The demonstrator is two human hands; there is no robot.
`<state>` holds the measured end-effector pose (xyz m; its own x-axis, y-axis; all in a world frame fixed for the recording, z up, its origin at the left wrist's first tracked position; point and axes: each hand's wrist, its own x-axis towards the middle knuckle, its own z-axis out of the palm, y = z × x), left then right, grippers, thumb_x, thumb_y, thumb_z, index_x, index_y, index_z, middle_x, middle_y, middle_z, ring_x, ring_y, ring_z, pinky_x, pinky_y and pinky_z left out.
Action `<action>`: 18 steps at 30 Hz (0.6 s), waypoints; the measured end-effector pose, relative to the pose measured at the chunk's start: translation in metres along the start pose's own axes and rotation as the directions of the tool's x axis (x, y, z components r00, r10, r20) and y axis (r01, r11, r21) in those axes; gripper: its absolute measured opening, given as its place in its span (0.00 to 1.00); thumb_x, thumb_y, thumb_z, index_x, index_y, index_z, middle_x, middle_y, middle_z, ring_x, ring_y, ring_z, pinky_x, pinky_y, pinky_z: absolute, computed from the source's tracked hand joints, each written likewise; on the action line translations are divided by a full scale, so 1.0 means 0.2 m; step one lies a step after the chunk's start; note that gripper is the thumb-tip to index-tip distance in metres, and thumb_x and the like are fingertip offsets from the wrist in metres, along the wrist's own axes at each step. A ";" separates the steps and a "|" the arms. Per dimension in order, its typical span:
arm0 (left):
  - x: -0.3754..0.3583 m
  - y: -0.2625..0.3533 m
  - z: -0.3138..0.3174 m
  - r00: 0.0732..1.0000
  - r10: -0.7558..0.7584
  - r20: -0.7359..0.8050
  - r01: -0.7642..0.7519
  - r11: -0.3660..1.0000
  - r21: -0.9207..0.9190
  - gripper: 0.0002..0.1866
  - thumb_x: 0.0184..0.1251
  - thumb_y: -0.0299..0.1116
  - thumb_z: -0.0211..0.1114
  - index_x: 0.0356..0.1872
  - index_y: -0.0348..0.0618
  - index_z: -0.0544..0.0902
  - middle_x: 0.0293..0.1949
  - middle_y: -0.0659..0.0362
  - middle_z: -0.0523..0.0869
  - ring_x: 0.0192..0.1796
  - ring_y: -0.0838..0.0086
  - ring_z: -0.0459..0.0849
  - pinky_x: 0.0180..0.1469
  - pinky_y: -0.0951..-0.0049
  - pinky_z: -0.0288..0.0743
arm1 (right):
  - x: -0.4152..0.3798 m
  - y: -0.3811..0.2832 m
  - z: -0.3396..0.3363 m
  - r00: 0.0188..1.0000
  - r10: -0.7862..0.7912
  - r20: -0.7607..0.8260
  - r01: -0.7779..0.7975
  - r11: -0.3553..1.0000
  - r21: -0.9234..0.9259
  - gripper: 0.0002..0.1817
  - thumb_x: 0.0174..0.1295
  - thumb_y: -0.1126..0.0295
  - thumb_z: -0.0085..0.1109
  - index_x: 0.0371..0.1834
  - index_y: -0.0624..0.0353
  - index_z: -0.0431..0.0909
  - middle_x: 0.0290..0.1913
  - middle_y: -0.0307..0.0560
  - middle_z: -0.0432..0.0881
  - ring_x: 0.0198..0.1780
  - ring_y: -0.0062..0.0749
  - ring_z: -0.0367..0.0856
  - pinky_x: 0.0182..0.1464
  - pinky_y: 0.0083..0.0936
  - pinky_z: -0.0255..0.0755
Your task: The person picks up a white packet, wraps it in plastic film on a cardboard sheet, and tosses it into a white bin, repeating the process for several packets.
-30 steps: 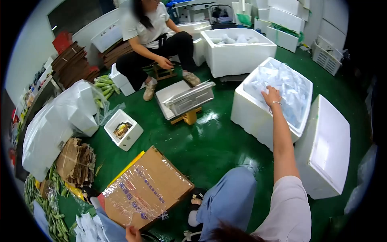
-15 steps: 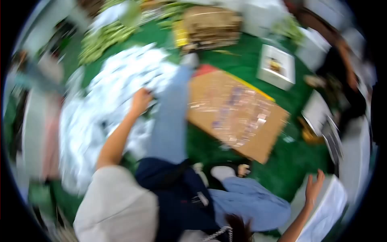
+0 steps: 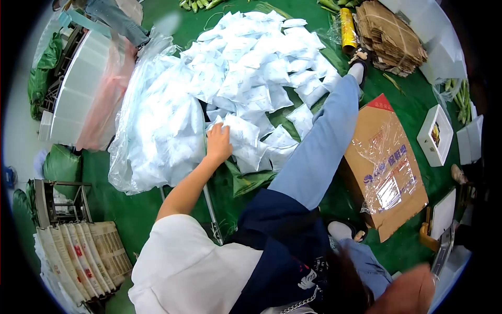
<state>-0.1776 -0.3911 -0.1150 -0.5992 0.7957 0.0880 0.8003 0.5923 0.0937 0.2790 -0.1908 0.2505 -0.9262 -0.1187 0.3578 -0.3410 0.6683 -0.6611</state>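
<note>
A big heap of white pillow-shaped ice packs (image 3: 251, 63) covers the floor in front of me, by the look of them. My left hand (image 3: 218, 144) is at the near side of the heap, its fingers bent over the edge of a white ice pack (image 3: 241, 135). To its left, more packs fill a large clear plastic bag (image 3: 157, 125). Green sheeting (image 3: 248, 183) shows under the nearest packs. At the bottom right, a blurred reddish-brown shape close to the camera seems to be my right hand (image 3: 408, 292); its fingers cannot be made out.
My outstretched leg (image 3: 324, 136) borders the heap. Right of it lies a taped cardboard box (image 3: 366, 131), with an open white foam box (image 3: 424, 137) beyond. Flattened cardboard (image 3: 389, 39) is stacked at the back. Crates (image 3: 86, 256) and white foam boxes (image 3: 86, 86) stand left.
The view has turned left and sharpened, so the heap sits nearer the middle. My left hand has come to an ice pack at the near edge. My right hand, spread before, is now blurred close to the camera.
</note>
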 end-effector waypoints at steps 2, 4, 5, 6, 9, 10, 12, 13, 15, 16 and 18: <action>0.11 0.07 -0.02 0.946 0.310 -0.098 -0.296 0.945 0.139 0.29 0.43 0.28 0.66 0.53 0.40 0.74 0.56 0.44 0.71 0.60 0.50 0.70 0.61 0.47 0.63 | 0.07 -0.16 -0.15 0.876 -0.204 0.437 0.017 0.918 0.396 0.42 0.48 0.57 0.68 0.67 0.62 0.65 0.66 0.64 0.64 0.57 0.62 0.74 0.60 0.46 0.69; 0.20 0.05 0.07 0.945 0.314 0.094 -0.326 0.927 0.185 0.28 0.44 0.28 0.66 0.52 0.41 0.75 0.57 0.44 0.71 0.61 0.50 0.69 0.62 0.46 0.62 | 0.09 -0.27 -0.13 0.931 -0.194 0.309 0.109 0.956 0.272 0.41 0.49 0.58 0.67 0.67 0.62 0.65 0.65 0.62 0.65 0.56 0.59 0.75 0.59 0.45 0.69; 0.24 0.05 0.15 0.911 0.300 0.283 -0.371 0.896 0.243 0.26 0.45 0.28 0.66 0.51 0.42 0.75 0.58 0.44 0.71 0.62 0.51 0.69 0.63 0.46 0.61 | 0.08 -0.33 -0.12 0.952 -0.186 0.244 0.132 0.966 0.222 0.40 0.50 0.59 0.67 0.67 0.62 0.65 0.64 0.62 0.66 0.56 0.57 0.75 0.59 0.45 0.69; 0.29 0.03 0.22 0.889 0.288 0.355 -0.380 0.897 0.225 0.26 0.44 0.29 0.67 0.51 0.43 0.76 0.58 0.44 0.71 0.62 0.51 0.69 0.63 0.47 0.62 | 0.06 -0.41 -0.11 0.968 -0.166 0.187 0.133 0.975 0.180 0.40 0.50 0.59 0.67 0.67 0.62 0.65 0.64 0.61 0.66 0.56 0.56 0.75 0.59 0.44 0.70; 0.40 0.01 0.29 0.816 0.308 0.489 -0.445 0.874 0.194 0.28 0.40 0.32 0.71 0.50 0.46 0.77 0.57 0.45 0.72 0.62 0.51 0.70 0.62 0.50 0.65 | -0.01 -0.69 -0.06 0.998 -0.064 0.019 0.063 0.996 0.069 0.38 0.52 0.61 0.67 0.67 0.61 0.64 0.62 0.58 0.68 0.55 0.52 0.75 0.59 0.42 0.70; 0.42 0.00 0.34 0.792 0.303 0.530 -0.487 0.837 0.251 0.34 0.35 0.33 0.75 0.53 0.47 0.77 0.56 0.45 0.73 0.61 0.51 0.71 0.60 0.49 0.67 | -0.03 -0.79 -0.04 0.998 -0.024 -0.057 0.026 0.999 0.043 0.37 0.53 0.62 0.66 0.67 0.61 0.64 0.62 0.57 0.68 0.55 0.50 0.75 0.58 0.42 0.70; 0.47 0.00 0.33 0.702 0.318 0.638 -0.549 0.812 0.199 0.44 0.33 0.44 0.79 0.60 0.48 0.74 0.65 0.43 0.69 0.69 0.52 0.66 0.67 0.53 0.64 | -0.06 -0.97 0.02 0.978 0.043 -0.202 -0.047 0.999 -0.012 0.36 0.54 0.63 0.66 0.66 0.61 0.64 0.61 0.56 0.69 0.54 0.48 0.76 0.58 0.40 0.70; 0.50 -0.04 0.34 0.725 0.280 0.629 -0.460 0.876 0.141 0.48 0.31 0.49 0.79 0.63 0.47 0.73 0.68 0.42 0.67 0.71 0.53 0.64 0.69 0.56 0.63 | -0.09 -1.04 0.06 0.960 0.069 -0.271 -0.075 0.997 -0.013 0.36 0.54 0.64 0.66 0.66 0.61 0.64 0.60 0.55 0.70 0.54 0.46 0.76 0.58 0.40 0.70; 0.65 -0.08 0.38 0.755 0.270 0.598 -0.259 0.960 -0.106 0.45 0.33 0.51 0.76 0.57 0.36 0.77 0.57 0.40 0.78 0.62 0.50 0.76 0.63 0.59 0.72 | -0.19 -1.05 0.16 0.891 0.107 -0.442 -0.130 0.991 -0.024 0.35 0.55 0.65 0.66 0.66 0.61 0.64 0.60 0.53 0.71 0.53 0.44 0.76 0.57 0.39 0.71; 0.72 -0.11 0.38 0.725 0.241 0.646 -0.105 0.965 -0.241 0.35 0.42 0.46 0.72 0.53 0.35 0.79 0.48 0.45 0.85 0.52 0.55 0.83 0.53 0.62 0.79 | -0.25 -1.01 0.20 0.838 0.140 -0.528 -0.165 0.986 0.001 0.34 0.56 0.66 0.65 0.66 0.61 0.64 0.59 0.52 0.71 0.53 0.42 0.76 0.57 0.38 0.71; 0.77 -0.07 0.26 0.726 0.144 0.673 0.406 0.699 -0.588 0.28 0.50 0.39 0.67 0.55 0.38 0.78 0.42 0.53 0.86 0.44 0.65 0.85 0.43 0.67 0.80 | -0.38 -0.81 0.26 0.675 0.250 -0.695 -0.218 0.966 0.136 0.33 0.57 0.67 0.65 0.66 0.61 0.64 0.58 0.51 0.72 0.53 0.39 0.76 0.57 0.37 0.71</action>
<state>-0.2793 -0.2695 -0.1535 -0.3043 0.7481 -0.5898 0.3026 0.6630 0.6848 0.3958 -0.3296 0.2964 -0.5984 0.5971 0.5342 -0.1491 0.5721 -0.8065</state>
